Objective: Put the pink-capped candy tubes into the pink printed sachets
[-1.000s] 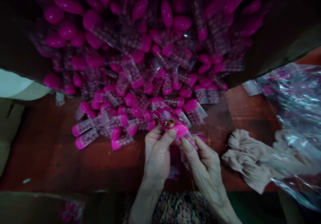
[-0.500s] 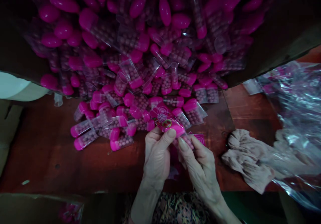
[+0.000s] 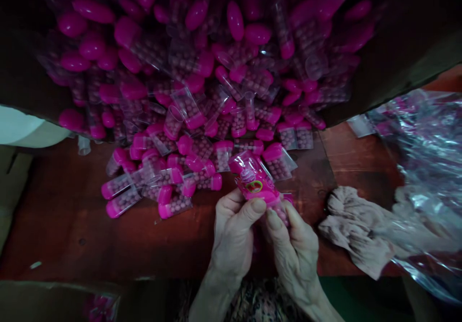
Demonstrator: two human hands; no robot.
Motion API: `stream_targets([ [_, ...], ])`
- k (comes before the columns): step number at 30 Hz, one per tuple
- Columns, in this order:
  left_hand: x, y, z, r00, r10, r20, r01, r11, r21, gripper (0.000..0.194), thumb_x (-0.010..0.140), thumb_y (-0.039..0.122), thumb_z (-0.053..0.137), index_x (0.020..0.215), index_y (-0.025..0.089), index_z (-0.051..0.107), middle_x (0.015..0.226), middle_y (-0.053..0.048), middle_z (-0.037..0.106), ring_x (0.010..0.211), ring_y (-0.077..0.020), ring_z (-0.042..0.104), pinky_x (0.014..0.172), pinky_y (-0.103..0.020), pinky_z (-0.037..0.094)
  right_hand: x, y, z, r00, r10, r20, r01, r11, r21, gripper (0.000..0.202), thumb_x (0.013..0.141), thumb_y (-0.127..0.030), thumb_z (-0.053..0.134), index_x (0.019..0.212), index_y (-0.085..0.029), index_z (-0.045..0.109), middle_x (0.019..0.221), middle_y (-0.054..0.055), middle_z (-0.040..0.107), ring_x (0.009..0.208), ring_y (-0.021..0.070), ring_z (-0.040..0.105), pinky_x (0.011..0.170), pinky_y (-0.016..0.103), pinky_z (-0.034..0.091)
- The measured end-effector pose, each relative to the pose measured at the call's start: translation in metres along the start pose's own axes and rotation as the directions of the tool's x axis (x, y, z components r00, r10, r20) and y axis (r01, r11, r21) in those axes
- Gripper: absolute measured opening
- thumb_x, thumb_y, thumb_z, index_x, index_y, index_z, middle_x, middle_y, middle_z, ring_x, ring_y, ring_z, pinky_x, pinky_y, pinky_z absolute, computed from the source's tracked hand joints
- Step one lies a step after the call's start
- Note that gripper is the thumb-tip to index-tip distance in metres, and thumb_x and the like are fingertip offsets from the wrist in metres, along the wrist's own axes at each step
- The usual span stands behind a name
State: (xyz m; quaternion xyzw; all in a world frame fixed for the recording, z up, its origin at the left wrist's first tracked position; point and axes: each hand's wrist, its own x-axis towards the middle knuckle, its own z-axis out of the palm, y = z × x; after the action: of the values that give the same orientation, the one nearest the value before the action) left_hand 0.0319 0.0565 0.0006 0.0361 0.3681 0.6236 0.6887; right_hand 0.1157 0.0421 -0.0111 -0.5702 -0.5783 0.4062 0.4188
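Together, left fingers [image 3: 257, 206] and right fingers [image 3: 275, 220] pinch the pink-wrapped container [image 3: 267, 193], its printed end [image 3: 250, 175] beyond them.

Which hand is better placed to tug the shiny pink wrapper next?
Probably the left hand: its grip is at the lower edge of the pink wrapper, while the right hand pinches the ball-filled container below.

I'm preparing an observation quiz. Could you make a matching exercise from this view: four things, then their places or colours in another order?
1. Crumpled cloth
2. Pink package
3. White curved object
4. Tabletop

A. Reddish-brown
B. At the picture's left edge
C. To the right of both hands
D. Held between the left hand and right hand

Pairs: 1-C, 2-D, 3-B, 4-A
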Motion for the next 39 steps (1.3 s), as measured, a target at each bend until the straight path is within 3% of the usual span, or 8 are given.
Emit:
stream_targets([
  [6,-0.004,0.0,-0.002,0.987,0.095,-0.13,-0.09,0.995,0.041,0.007,0.068,0.017,0.072,0.074,0.019,0.071,0.067,0.001,0.068,0.061,-0.0086,0.059,0.066,-0.02,0.047,0.001,0.004,0.004,0.989,-0.146,0.015,0.147,0.982,-0.115,0.016,0.089,-0.024,0.049,0.074,-0.02,0.05,0.056,-0.008,0.044,0.044,0.0056,0.039,0.042,0.016,0.032],
  [9,-0.006,0.0,-0.002,0.996,0.057,-0.071,-0.055,0.998,0.033,0.006,0.067,0.017,0.071,0.073,0.018,0.071,0.066,0.0,0.068,0.058,-0.0094,0.058,0.063,-0.021,0.047,-0.002,0.006,0.004,0.988,-0.149,-0.025,0.145,0.981,-0.131,0.019,0.089,-0.027,0.048,0.072,-0.02,0.051,0.054,-0.007,0.046,0.044,0.0071,0.042,0.044,0.018,0.034],
  [13,-0.005,0.001,-0.003,0.998,-0.03,0.046,0.029,0.999,0.033,0.01,0.066,0.018,0.072,0.076,0.018,0.072,0.067,-0.002,0.069,0.058,-0.0119,0.059,0.065,-0.025,0.049,-0.006,0.005,0.001,0.995,-0.064,-0.074,0.056,0.992,-0.109,0.019,0.088,-0.033,0.049,0.08,-0.02,0.059,0.057,-0.004,0.053,0.048,0.0104,0.049,0.047,0.02,0.039],
  [16,-0.006,0.002,-0.004,0.999,-0.013,0.031,0.011,0.997,0.079,0.011,0.065,0.018,0.073,0.076,0.017,0.072,0.07,-0.002,0.069,0.061,-0.0119,0.06,0.067,-0.025,0.048,-0.007,0.003,0.001,0.999,-0.009,-0.052,0.005,0.997,-0.078,0.023,0.089,-0.037,0.047,0.087,-0.019,0.062,0.058,-0.002,0.057,0.05,0.0123,0.051,0.048,0.022,0.043],
  [20,-0.01,0.001,-0.004,1.0,-0.009,0.011,0.008,0.99,0.141,0.007,0.07,0.018,0.069,0.076,0.016,0.071,0.069,-0.002,0.069,0.059,-0.0109,0.059,0.062,-0.023,0.047,-0.006,0.001,0.002,0.997,-0.024,-0.078,0.015,0.994,-0.111,0.022,0.088,-0.037,0.048,0.089,-0.018,0.06,0.06,0.0,0.058,0.05,0.0125,0.052,0.046,0.021,0.041],
  [24,-0.008,0.002,-0.005,0.998,-0.012,-0.068,0.018,0.995,0.095,0.007,0.07,0.022,0.07,0.074,0.016,0.069,0.067,-0.002,0.069,0.062,-0.0124,0.061,0.067,-0.025,0.048,-0.002,0.0,0.002,0.999,-0.038,0.038,0.042,0.993,-0.112,0.021,0.089,-0.031,0.046,0.073,-0.02,0.053,0.053,-0.005,0.049,0.043,0.0082,0.045,0.041,0.018,0.037],
  [30,0.0,0.009,-0.009,0.987,-0.004,-0.158,0.017,0.997,0.078,0.012,0.069,0.026,0.071,0.074,0.015,0.068,0.071,-0.005,0.072,0.07,-0.017,0.066,0.074,-0.031,0.05,0.005,0.0,0.003,0.982,0.061,0.178,-0.042,0.994,-0.105,0.026,0.089,-0.035,0.045,0.068,-0.02,0.047,0.054,-0.006,0.044,0.043,0.0069,0.041,0.04,0.017,0.034],
  [39,-0.001,0.012,-0.012,0.973,0.035,-0.227,-0.001,0.989,0.149,0.012,0.065,0.026,0.071,0.067,0.015,0.067,0.064,-0.005,0.071,0.062,-0.0182,0.066,0.065,-0.03,0.052,0.005,-0.003,0.002,0.946,0.088,0.311,-0.059,0.993,-0.102,0.021,0.09,-0.034,0.045,0.076,-0.02,0.053,0.058,-0.003,0.055,0.046,0.0096,0.05,0.044,0.018,0.04],
])
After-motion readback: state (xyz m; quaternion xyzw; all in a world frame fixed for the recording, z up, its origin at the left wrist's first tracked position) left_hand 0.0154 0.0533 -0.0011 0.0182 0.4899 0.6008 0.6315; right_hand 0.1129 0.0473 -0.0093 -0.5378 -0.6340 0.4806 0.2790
